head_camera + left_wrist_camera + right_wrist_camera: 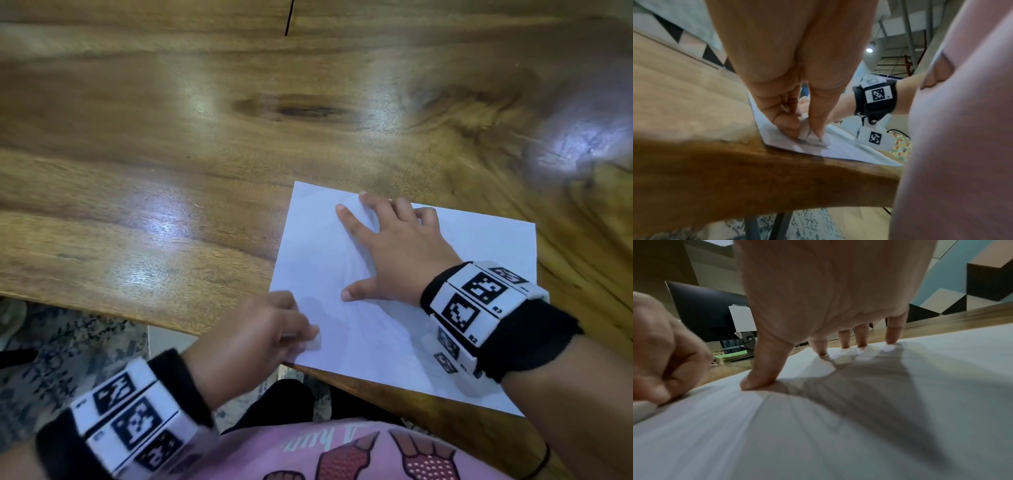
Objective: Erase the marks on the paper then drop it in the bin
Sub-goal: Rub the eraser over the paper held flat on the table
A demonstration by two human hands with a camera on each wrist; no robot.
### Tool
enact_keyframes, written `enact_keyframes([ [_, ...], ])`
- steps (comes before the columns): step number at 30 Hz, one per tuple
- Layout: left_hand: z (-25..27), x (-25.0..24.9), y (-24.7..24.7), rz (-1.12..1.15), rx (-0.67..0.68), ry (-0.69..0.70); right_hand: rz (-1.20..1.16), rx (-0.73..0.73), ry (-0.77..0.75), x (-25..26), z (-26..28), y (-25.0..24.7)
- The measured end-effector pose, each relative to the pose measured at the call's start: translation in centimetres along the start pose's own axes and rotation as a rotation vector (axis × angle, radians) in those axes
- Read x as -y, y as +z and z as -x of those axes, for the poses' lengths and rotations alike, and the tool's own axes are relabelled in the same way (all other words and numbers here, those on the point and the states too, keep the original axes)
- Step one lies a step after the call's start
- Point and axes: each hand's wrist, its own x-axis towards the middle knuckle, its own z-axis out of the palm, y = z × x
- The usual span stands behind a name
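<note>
A white sheet of paper (428,329) lies at the near edge of the wooden table (171,154), with only faint grey marks on it. My right hand (387,246) lies spread on the sheet, fingertips (891,340) and thumb pressing it flat. My left hand (260,332) pinches a small white eraser (313,342) and holds it against the sheet's near left corner. In the left wrist view the eraser (807,133) sits between my thumb and fingers, touching the paper (849,151). No bin is in view.
The table edge (777,170) runs just under the paper's corner, with patterned floor (68,342) below. A dark monitor (705,309) and a green object (731,356) stand past the table's far side. My lap in a pink shirt (325,452) is close to the edge.
</note>
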Motion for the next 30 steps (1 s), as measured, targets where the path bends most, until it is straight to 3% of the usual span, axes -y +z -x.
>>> enact_keyframes([
  [3, -0.3, -0.2, -0.3, 0.042, 0.011, -0.025, -0.003, 0.002, 0.0, 0.0, 0.1, 0.0],
  [8, -4.8, -0.5, -2.0, -0.054, -0.118, 0.041, -0.004, 0.003, -0.002, 0.0, 0.1, 0.0],
  [14, -0.2, -0.8, 0.2, 0.002, 0.069, 0.026, 0.0, 0.002, -0.003, 0.0, 0.1, 0.0],
  [21, -3.5, -0.4, -0.9, -0.036, -0.085, 0.067, -0.008, -0.008, -0.004, 0.0, 0.1, 0.0],
  [27, 0.5, -0.3, 0.6, -0.02, 0.04, 0.081, -0.01, -0.004, -0.008, 0.0, 0.0, 0.0],
  [30, -0.3, 0.0, 0.2, 0.022, 0.046, 0.049, -0.016, -0.006, -0.007, 0.0, 0.0, 0.1],
])
